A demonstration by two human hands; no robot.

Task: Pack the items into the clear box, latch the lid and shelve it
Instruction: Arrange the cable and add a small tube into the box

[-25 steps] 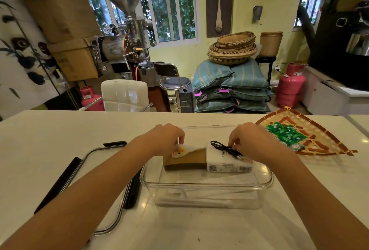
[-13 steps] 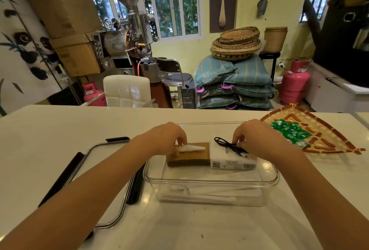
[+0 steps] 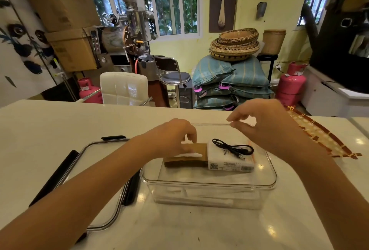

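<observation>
Resting on white table [image 3: 50,130]: clear box [image 3: 209,187], open-topped, lid off. Inside, against the far-left part: brown cardboard packet [image 3: 187,162] lying flat, long side left to right. Just right of it and touching: white packet [image 3: 229,165] with printed codes on the near face. On top of the white packet: black cable [image 3: 232,148], loosely coiled, plug end toward the near side.

Left hand [image 3: 171,138] reaching into the box from the left, fingers curled down onto the top of the brown cardboard packet; fingertips touching it, thumb hidden beneath the hand, so pinching or merely pressing cannot be told. A pale strip visible on the packet just under the fingers.

Right hand [image 3: 265,124] raised above the far right of the box, clear of the contents, fingers loosely bent, thumb and forefinger near each other with a gap between; holding nothing.

Lid [image 3: 83,162] lying flat on the table just left of the box, clear panel with black latches on its edges, partly covered by the left forearm.

Right of the box, mostly hidden behind the right arm: woven fan-shaped tray [image 3: 319,140] on the table.

Beyond the table: white chair [image 3: 123,88], stacked blue sacks [image 3: 229,82] with baskets [image 3: 235,44] on top, pink gas cylinder [image 3: 291,84].
</observation>
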